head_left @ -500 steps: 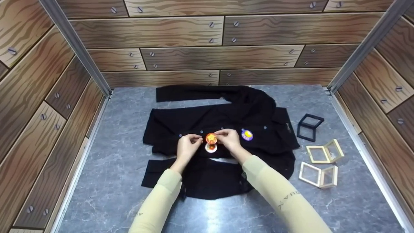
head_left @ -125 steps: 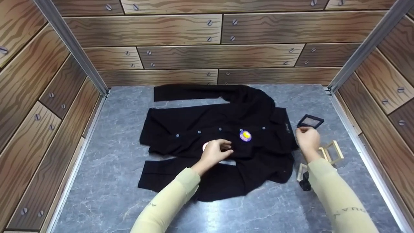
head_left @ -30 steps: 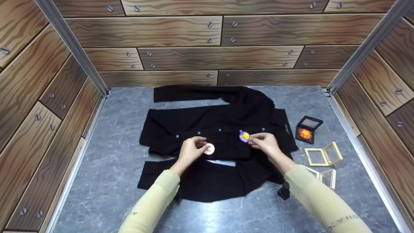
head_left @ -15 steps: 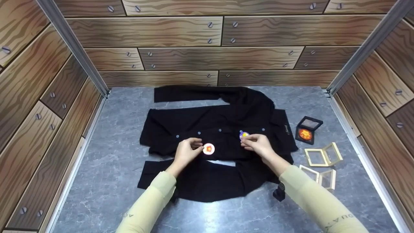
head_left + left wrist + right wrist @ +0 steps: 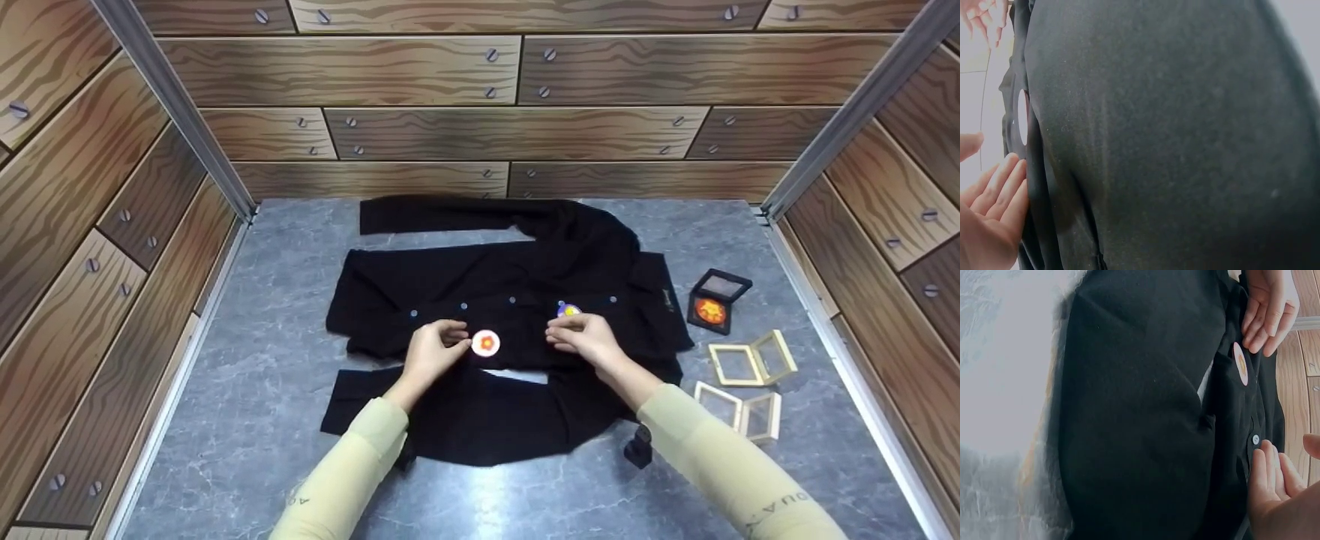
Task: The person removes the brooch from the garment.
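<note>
A black button-up shirt (image 5: pixel 450 274) lies spread on the grey marbled surface, its collar to the right. On its front lies a round white badge (image 5: pixel 486 343) with a red-orange flower. My left hand (image 5: pixel 433 351) is just left of this badge, fingers loosely bent, thumb tip close to the rim. A purple and yellow badge (image 5: pixel 568 310) lies farther right on the shirt, partly covered by my right hand (image 5: pixel 592 343). In the right wrist view, the right fingers (image 5: pixel 1266 467) are straight, with the thumb apart and nothing between.
At the right, an open black case (image 5: pixel 709 313) holds an orange-red badge (image 5: pixel 710 310). Below it stand two open cream-framed cases, an upper case (image 5: pixel 715 365) and a lower case (image 5: pixel 741 420). Wood-patterned walls (image 5: pixel 517 135) enclose the back and sides.
The orange badge, earlier in my right hand over the shirt, now sits in the black case. Over the last second my right hand slid left across the purple badge; my left thumb drew off the white badge.
</note>
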{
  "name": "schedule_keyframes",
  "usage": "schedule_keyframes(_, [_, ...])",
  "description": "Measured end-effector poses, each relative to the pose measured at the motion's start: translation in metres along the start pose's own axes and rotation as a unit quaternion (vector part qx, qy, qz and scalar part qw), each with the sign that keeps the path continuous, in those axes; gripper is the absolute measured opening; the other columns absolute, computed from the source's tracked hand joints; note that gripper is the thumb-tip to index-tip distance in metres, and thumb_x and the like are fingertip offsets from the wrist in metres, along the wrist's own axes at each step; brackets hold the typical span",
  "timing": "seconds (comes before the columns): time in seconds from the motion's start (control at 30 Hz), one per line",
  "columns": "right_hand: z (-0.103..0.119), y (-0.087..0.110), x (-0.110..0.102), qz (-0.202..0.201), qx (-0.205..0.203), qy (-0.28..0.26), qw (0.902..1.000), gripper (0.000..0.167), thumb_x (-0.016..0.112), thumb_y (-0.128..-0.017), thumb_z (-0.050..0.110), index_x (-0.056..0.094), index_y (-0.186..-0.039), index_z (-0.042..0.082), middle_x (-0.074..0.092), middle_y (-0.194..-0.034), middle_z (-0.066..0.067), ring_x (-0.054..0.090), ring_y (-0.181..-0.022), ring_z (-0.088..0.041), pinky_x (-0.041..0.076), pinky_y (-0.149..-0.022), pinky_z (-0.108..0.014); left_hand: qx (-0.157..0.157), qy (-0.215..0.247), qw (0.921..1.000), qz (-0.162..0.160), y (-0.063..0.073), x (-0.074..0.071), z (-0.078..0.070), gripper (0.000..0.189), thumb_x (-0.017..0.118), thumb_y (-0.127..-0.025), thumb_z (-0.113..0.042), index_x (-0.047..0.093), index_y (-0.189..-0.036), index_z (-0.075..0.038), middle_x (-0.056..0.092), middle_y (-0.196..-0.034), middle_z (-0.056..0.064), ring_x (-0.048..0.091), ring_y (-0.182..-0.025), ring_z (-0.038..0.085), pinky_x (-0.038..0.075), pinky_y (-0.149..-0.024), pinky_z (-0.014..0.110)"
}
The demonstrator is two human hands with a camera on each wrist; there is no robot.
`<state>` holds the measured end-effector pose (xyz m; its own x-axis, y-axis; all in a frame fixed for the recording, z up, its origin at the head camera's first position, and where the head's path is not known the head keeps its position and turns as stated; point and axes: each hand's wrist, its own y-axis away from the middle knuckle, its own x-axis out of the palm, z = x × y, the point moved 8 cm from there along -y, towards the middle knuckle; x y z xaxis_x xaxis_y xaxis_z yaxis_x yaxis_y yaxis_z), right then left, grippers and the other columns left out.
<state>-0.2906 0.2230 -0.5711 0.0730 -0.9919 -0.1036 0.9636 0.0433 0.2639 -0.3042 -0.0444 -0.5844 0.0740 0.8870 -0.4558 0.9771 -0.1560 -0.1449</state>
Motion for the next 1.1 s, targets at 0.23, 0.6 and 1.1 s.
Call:
schedule_keyframes(0.23, [-0.007, -0.001, 0.012, 0.012, 0.01, -0.002, 0.9999, 0.035, 0.067, -0.098, -0.002, 0.062, -0.125, -0.024, 0.08, -0.097, -0.006, 0.075, -0.081, -0.005, 0.064, -0.081, -0.023, -0.008, 0.003, 1.0, 0.001, 0.003, 0.001, 0.003, 0.027, 0.08, -0.088, -0.001, 0.076, -0.112, 0.01, 0.081, -0.098, 0.022, 0.081, -0.094, 0.035, 0.066, -0.085, 0.039])
schedule_keyframes(0.6, [-0.013, -0.001, 0.034, 0.036, 0.006, -0.012, 0.9993, 0.037, 0.067, -0.097, -0.003, 0.061, -0.127, -0.025, 0.08, -0.103, -0.015, 0.076, -0.083, -0.007, 0.064, -0.079, -0.021, -0.023, 0.026, 0.9994, 0.004, 0.005, 0.004, 0.004, 0.029, 0.079, -0.086, 0.001, 0.075, -0.112, 0.012, 0.081, -0.099, 0.025, 0.08, -0.092, 0.038, 0.066, -0.083, 0.04])
schedule_keyframes(1.1, [-0.022, -0.004, 0.051, 0.044, 0.017, -0.013, 0.9988, 0.038, 0.068, -0.097, -0.003, 0.062, -0.128, -0.024, 0.078, -0.114, -0.027, 0.076, -0.085, -0.008, 0.064, -0.083, -0.024, -0.032, 0.015, 0.9993, 0.016, 0.005, 0.006, 0.005, 0.029, 0.078, -0.085, 0.002, 0.075, -0.112, 0.012, 0.081, -0.099, 0.025, 0.08, -0.092, 0.038, 0.066, -0.083, 0.04])
